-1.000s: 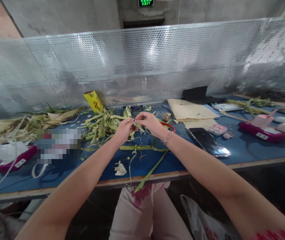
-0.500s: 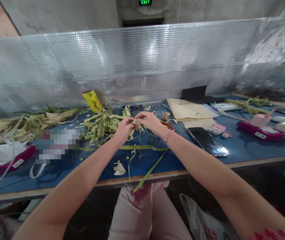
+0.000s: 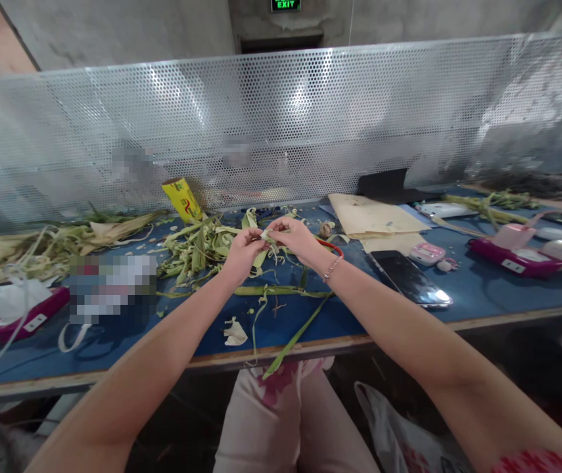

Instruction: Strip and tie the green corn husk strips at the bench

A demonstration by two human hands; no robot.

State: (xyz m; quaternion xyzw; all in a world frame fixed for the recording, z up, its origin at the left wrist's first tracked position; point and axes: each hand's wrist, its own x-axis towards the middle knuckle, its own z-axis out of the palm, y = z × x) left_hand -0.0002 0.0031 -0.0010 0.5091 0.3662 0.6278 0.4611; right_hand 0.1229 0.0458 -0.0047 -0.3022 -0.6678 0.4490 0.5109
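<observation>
Above the blue table point(image 3: 281, 325), my left hand point(image 3: 246, 251) and my right hand point(image 3: 294, 238) meet with fingertips pinched around a small pale green plant piece point(image 3: 265, 235). Both hands grip it between thumb and fingers. Behind and to the left of them lies a heap of green stalks and leaves point(image 3: 196, 253). Below the hands a long green leaf point(image 3: 295, 338) hangs over the table's front edge, and a dry pale scrap point(image 3: 235, 332) lies to its left.
A black phone point(image 3: 409, 279), brown paper sheets point(image 3: 372, 220) and a pink case point(image 3: 427, 253) are on the right. Magenta tissue boxes point(image 3: 44, 314) point(image 3: 522, 263) stand at both sides. A yellow carton point(image 3: 183, 199) leans near the perforated metal screen point(image 3: 281, 118).
My left hand has shifted slightly left and down, and its fingers have changed position on the plant piece. My right hand has barely moved.
</observation>
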